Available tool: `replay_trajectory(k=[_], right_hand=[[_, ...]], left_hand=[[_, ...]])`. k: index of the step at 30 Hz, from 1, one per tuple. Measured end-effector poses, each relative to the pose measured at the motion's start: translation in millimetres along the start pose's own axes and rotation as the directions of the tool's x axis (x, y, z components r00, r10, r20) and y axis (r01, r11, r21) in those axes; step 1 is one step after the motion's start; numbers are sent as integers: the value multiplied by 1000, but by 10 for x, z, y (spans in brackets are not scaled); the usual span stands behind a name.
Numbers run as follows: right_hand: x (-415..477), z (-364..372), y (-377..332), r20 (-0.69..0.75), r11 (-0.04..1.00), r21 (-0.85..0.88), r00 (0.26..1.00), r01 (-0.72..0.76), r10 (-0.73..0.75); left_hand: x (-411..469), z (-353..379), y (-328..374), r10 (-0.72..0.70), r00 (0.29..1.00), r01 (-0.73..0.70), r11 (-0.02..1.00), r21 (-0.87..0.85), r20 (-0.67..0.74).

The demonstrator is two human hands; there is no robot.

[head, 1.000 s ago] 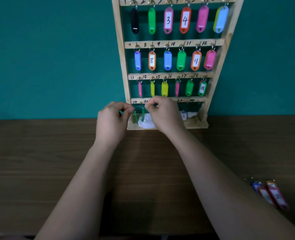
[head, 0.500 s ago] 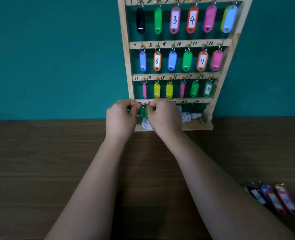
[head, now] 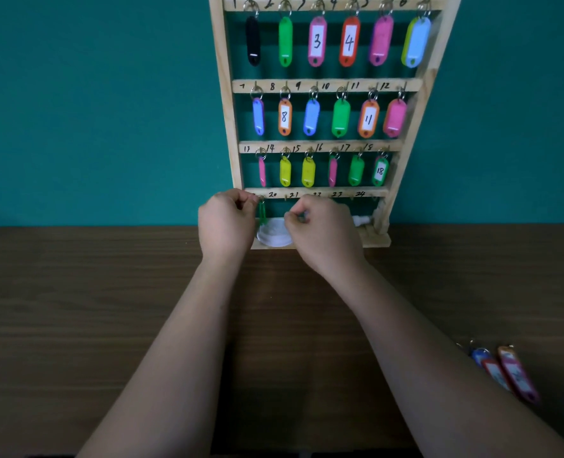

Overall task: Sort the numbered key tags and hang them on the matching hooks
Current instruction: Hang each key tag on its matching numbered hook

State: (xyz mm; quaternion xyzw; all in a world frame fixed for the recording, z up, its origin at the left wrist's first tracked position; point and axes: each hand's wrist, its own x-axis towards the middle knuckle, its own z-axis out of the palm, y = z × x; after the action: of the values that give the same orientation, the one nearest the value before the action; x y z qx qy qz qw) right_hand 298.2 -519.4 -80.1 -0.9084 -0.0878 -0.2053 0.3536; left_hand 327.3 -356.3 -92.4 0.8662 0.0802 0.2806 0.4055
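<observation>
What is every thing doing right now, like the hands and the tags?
green tag, hangs edge-on at the first bottom-row hook.
left hand, pinches its ring.
right hand, fingers curled beside it; unclear if it holds anything.
rack, upright, top three rows full.
loose tags, lying on the table, not hung.

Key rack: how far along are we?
Done: on the key rack, hooks 1 to 18 each carry a tag. In hand: the left hand pinches the ring of a green tag at the bottom row's first hook; the right hand is curled beside it, and what it holds is unclear. Left: no tag shows on the visible hooks from 20 on, and loose tags lie on the table.
</observation>
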Motion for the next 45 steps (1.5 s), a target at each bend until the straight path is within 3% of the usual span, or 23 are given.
replay_trajectory(k=[9,12,16,23,33,38,45], right_hand=[[-326,-424,374,146,997,-24,986,-78,81],[-390,-676,497,249,992,-10,960,-129,128],[-490,-1014,593,414,988,-83,897,-133,156],[-686,-1373,763,634,972,-232,751,-43,185],[-902,-1713,967,804,980,-193,581,47,131],[-967,-1693,1026,794,981,-182,598,63,109],[-1003,-1608,1067,723,972,-208,686,112,75]], left_hand=[[-240,-55,34,71,997,-71,997,4,-27],[-437,-93,115,142,989,-143,989,20,38],[-738,-77,276,195,954,-196,980,-18,227],[-1140,23,531,278,798,-281,956,-78,534],[-1442,162,699,434,539,-463,869,-177,722],[-1551,223,724,448,462,-496,846,-196,765],[-1616,300,700,473,451,-491,840,-231,757]])
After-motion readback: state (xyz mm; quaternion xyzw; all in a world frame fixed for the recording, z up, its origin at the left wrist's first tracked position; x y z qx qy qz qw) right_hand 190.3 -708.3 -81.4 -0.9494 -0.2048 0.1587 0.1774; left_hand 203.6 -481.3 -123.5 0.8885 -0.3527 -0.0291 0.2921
